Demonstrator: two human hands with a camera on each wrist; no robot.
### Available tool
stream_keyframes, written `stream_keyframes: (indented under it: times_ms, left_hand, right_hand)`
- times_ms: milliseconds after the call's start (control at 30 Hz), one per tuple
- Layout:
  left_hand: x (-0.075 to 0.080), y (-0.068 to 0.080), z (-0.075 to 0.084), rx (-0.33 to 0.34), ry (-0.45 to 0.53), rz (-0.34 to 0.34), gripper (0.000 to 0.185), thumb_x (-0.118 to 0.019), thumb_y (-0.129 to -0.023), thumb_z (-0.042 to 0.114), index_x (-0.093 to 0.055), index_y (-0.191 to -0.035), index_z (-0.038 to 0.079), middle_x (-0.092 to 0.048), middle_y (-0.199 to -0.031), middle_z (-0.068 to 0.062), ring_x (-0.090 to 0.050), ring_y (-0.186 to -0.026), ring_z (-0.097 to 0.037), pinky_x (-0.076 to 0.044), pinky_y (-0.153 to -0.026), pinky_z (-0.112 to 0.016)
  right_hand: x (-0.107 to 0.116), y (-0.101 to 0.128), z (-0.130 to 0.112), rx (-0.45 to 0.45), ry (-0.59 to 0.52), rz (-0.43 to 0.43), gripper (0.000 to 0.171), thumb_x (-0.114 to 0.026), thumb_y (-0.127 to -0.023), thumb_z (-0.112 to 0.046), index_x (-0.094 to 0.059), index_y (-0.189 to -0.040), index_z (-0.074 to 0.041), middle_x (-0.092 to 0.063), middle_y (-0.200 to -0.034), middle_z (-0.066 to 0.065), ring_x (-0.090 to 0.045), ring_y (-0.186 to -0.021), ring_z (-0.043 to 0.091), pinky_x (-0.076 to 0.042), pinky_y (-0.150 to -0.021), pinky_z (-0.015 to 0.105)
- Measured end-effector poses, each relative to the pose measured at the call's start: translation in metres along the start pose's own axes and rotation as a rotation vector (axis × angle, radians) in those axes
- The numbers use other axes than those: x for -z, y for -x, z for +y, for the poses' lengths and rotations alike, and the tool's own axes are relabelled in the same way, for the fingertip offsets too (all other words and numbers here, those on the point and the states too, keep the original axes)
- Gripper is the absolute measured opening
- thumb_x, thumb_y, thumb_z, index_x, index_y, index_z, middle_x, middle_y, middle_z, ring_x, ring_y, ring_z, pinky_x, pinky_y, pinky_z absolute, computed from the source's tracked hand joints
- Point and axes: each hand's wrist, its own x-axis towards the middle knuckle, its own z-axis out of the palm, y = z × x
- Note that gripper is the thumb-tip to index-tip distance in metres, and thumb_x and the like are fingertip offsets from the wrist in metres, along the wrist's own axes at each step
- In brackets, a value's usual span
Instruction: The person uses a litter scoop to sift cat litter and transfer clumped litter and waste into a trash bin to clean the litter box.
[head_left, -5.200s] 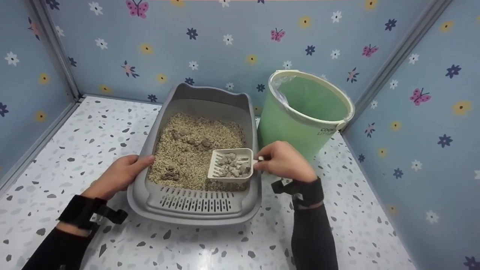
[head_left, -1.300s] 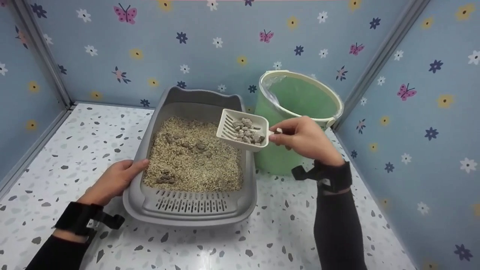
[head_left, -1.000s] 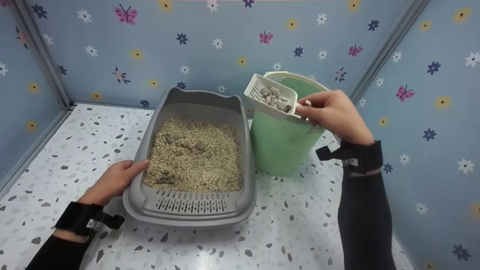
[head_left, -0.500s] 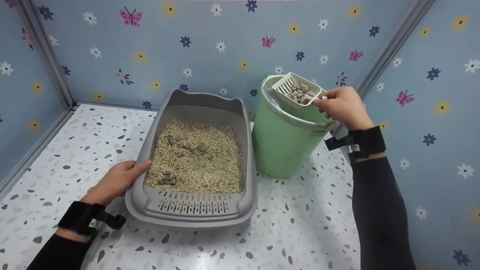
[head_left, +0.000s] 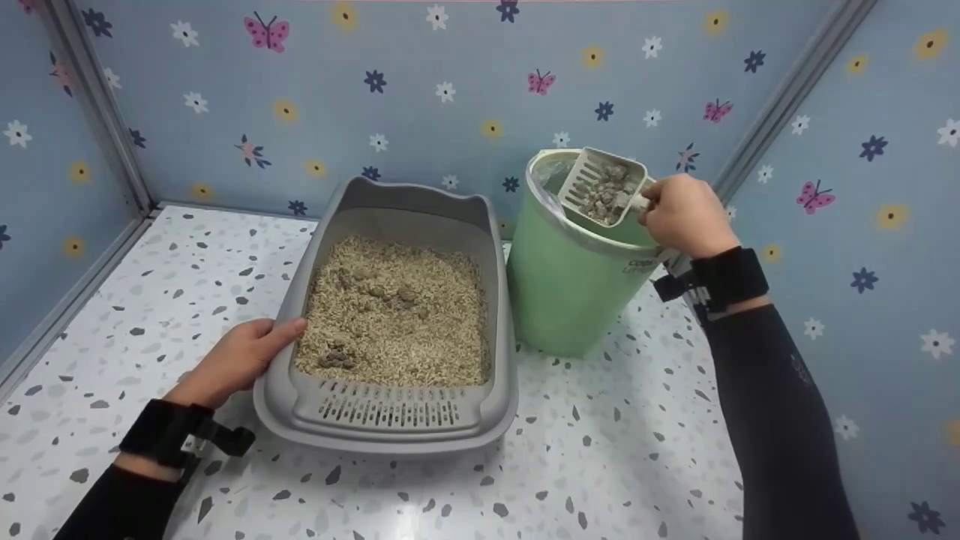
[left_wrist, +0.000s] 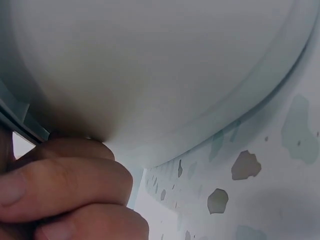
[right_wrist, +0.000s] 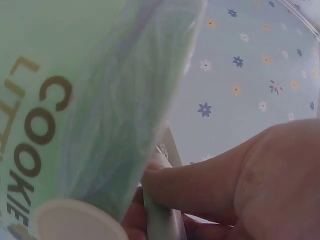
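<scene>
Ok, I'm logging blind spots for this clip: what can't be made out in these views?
- Bottom of the green bin: head view, hidden by its own wall and the scoop.
- Scoop handle: head and right wrist views, covered by the right hand.
- Left hand fingers: left wrist view, blurred, cut off by the edge; the litter box wall fills the frame.
- Bin lettering: right wrist view, cut off at the edge.

Grey litter tray [head_left: 390, 431], beige litter [head_left: 420, 330]; white scoop [head_left: 592, 176]; mint-green bin [head_left: 562, 292]; speckled terrazzo floor [head_left: 600, 465].
</scene>
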Motion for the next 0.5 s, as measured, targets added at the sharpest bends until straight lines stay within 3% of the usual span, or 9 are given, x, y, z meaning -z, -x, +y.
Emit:
stream_keyframes:
  times_ms: [133, 267, 400, 500]
  left_hand:
    - [-0.0004, -0.0007, 0.001, 0.0, -0.003, -0.001, 0.06, -0.055, -0.113, 0.064, -0.057, -0.109, 0.004, -0.06, -0.079, -0.002, -0.05, -0.059, -0.01, -0.047, -0.053, -0.027]
    - [-0.0006, -0.0007, 0.0019, -0.002, -0.008, -0.003, 0.061, -0.055, -0.112, 0.065, -0.057, -0.108, 0.004, -0.059, -0.079, -0.002, -0.049, -0.059, -0.009, -0.045, -0.052, -0.026]
    - [-0.0005, -0.0001, 0.0012, -0.003, -0.002, -0.002, 0.061, -0.055, -0.112, 0.065, -0.056, -0.108, 0.005, -0.059, -0.078, -0.001, -0.047, -0.058, -0.009, -0.044, -0.051, -0.026]
    - [0.0001, 0.0, -0.0001, -0.003, -0.002, -0.003, 0.061, -0.054, -0.113, 0.065, -0.057, -0.108, 0.005, -0.06, -0.078, -0.002, -0.047, -0.057, -0.009, -0.043, -0.051, -0.026]
  right_hand:
    - [-0.0019, 0.002, -0.0009, 0.038, 0.039, 0.053, 0.028, -0.064, -0.098, 0.006, -0.081, -0.12, 0.007, -0.076, -0.114, 0.028, -0.064, -0.092, 0.04, -0.055, -0.087, 0.055]
    - [-0.0058, 0.0019, 0.0006, 0.07, 0.101, 0.114, 0.029, -0.055, -0.089, 0.011, -0.079, -0.103, 0.007, -0.071, -0.095, 0.024, -0.054, -0.08, 0.037, -0.048, -0.077, 0.053]
    - [-0.0074, 0.0012, -0.0005, 0.077, 0.174, 0.153, 0.037, -0.051, -0.084, 0.013, -0.079, -0.108, 0.01, -0.075, -0.099, 0.029, -0.064, -0.08, 0.044, -0.056, -0.075, 0.06]
    - [-0.008, 0.0016, -0.003, 0.059, 0.227, 0.171, 0.043, -0.053, -0.083, 0.014, -0.078, -0.118, 0.008, -0.077, -0.111, 0.03, -0.072, -0.09, 0.05, -0.059, -0.078, 0.068]
